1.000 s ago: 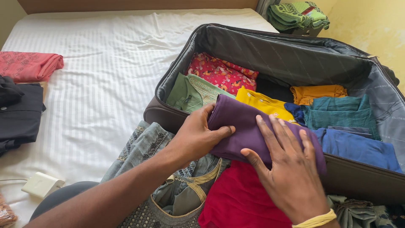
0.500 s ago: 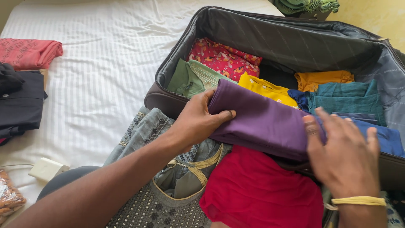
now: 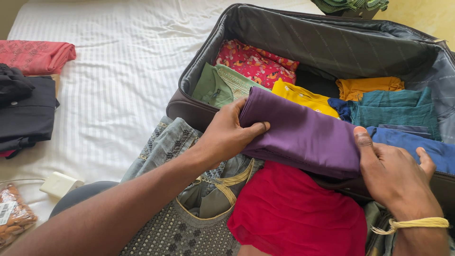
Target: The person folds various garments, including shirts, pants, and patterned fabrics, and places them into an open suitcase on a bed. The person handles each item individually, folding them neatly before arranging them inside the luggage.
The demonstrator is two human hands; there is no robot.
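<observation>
A folded purple garment (image 3: 303,135) lies across the near rim of an open dark suitcase (image 3: 332,42). My left hand (image 3: 227,135) grips its left end, thumb on top. Its right end is held by my right hand (image 3: 395,173), which wears a yellow thread at the wrist. Inside the suitcase sit folded clothes: a red floral piece (image 3: 256,61), a green one (image 3: 215,85), a yellow one (image 3: 303,95), an orange one (image 3: 369,87), a teal one (image 3: 393,111) and a blue one (image 3: 412,144). A red cloth (image 3: 298,213) and a grey embroidered garment (image 3: 185,223) lie under my arms.
The suitcase rests on a bed with a white striped sheet (image 3: 109,85). At the left edge lie a folded pink-red cloth (image 3: 35,54) and dark clothes (image 3: 23,114). A white charger (image 3: 59,184) and a packet of nuts (image 3: 14,215) sit at the lower left. A green bundle (image 3: 353,4) lies beyond the suitcase.
My right hand slid from flat on top of the purple garment to its right end and took hold. The left hand kept its grip on the left end.
</observation>
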